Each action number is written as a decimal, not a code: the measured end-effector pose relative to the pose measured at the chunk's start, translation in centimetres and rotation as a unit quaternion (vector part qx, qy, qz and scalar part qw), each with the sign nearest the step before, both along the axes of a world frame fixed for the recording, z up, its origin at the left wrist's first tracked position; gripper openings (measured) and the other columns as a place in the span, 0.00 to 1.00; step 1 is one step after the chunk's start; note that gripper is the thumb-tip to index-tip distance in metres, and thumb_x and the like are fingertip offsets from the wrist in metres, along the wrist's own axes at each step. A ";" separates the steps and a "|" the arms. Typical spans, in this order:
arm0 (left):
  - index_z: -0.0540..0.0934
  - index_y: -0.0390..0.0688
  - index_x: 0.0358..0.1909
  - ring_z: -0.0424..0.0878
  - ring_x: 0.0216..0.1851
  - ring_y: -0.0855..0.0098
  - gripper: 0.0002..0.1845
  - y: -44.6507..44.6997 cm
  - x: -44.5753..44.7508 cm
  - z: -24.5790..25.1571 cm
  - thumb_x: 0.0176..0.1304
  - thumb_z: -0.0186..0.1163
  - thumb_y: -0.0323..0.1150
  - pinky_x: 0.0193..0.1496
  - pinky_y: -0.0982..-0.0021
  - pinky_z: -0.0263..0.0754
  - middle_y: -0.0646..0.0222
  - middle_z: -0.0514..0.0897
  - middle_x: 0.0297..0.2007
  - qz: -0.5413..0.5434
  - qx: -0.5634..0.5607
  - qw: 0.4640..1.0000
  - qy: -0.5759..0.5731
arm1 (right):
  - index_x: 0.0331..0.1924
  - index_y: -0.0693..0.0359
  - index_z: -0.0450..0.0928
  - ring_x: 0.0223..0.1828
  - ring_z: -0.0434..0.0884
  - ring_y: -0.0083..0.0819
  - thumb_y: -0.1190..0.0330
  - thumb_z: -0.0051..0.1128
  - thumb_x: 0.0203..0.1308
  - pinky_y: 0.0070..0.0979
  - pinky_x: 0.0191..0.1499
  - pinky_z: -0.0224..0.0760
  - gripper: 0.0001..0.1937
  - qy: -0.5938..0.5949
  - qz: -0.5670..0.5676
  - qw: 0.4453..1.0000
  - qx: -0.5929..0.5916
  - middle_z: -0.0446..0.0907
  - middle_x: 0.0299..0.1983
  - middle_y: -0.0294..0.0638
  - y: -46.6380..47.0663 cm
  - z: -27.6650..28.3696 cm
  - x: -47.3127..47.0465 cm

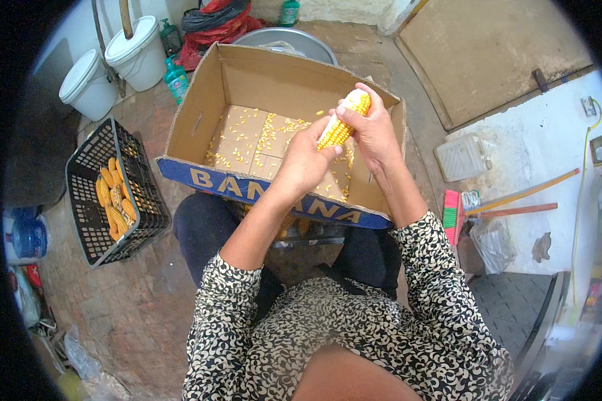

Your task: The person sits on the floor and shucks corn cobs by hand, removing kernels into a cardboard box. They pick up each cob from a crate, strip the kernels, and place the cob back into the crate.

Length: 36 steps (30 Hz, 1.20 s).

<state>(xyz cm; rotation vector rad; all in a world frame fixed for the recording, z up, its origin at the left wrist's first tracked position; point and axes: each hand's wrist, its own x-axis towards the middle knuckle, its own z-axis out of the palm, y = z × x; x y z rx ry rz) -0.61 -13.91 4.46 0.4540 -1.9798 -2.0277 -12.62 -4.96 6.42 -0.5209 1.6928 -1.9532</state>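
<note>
An ear of yellow corn (340, 128) is held between my two hands above a cardboard box (281, 70). Its left side and upper end are bare, pale cob, while rows of kernels cover the rest. My left hand (306, 153) grips the lower end, thumb along the cob. My right hand (373, 123) wraps the upper part, its thumb pressed on the kernels. Loose corn kernels (267, 133) lie scattered over the bottom of the box, and one kernel (320, 113) appears just left of the cob. The box's blue front edge is near my knees.
On the left, a black plastic crate (150, 200) holds several corn ears (111, 193). White lidded buckets (138, 55), a green pump bottle (176, 80) and a metal basin (301, 39) stand beyond the box. A broom (452, 215) lies at right, near a plastic container (462, 156).
</note>
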 end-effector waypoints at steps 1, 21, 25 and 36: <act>0.73 0.38 0.65 0.77 0.36 0.81 0.27 0.2 0.0 0.0 0.62 0.62 0.22 0.39 0.76 0.74 0.71 0.83 0.42 0.003 -0.002 1.000 0.007 | 0.67 0.65 0.59 0.46 0.80 0.31 0.74 0.68 0.56 0.29 0.49 0.78 0.36 0.015 -0.010 1.000 0.005 0.75 0.48 0.45 -0.2 -0.2 0.2; 0.77 0.35 0.51 0.79 0.50 0.43 0.21 -1.2 0.7 -0.6 0.58 0.67 0.35 0.55 0.52 0.74 0.45 0.83 0.44 0.055 -0.119 0.991 -0.013 | 0.71 0.68 0.55 0.50 0.75 0.32 0.70 0.71 0.55 0.29 0.54 0.72 0.42 0.183 -0.090 0.970 0.134 0.69 0.57 0.47 -2.8 -0.8 1.8; 0.77 0.34 0.49 0.79 0.50 0.45 0.22 -1.0 1.2 0.0 0.56 0.68 0.37 0.55 0.52 0.74 0.46 0.83 0.44 0.059 -0.137 0.989 -0.021 | 0.72 0.69 0.53 0.49 0.76 0.28 0.71 0.70 0.57 0.26 0.51 0.74 0.43 0.155 -0.057 0.977 0.136 0.72 0.54 0.44 -1.9 -0.5 1.1; 0.81 0.34 0.43 0.84 0.44 0.45 0.19 -1.1 0.9 -0.5 0.53 0.68 0.36 0.47 0.51 0.77 0.44 0.85 0.38 0.066 -0.106 0.992 -0.017 | 0.75 0.67 0.46 0.55 0.75 0.32 0.73 0.68 0.59 0.27 0.55 0.74 0.45 0.169 -0.023 0.978 0.120 0.69 0.61 0.47 -1.1 -1.6 1.8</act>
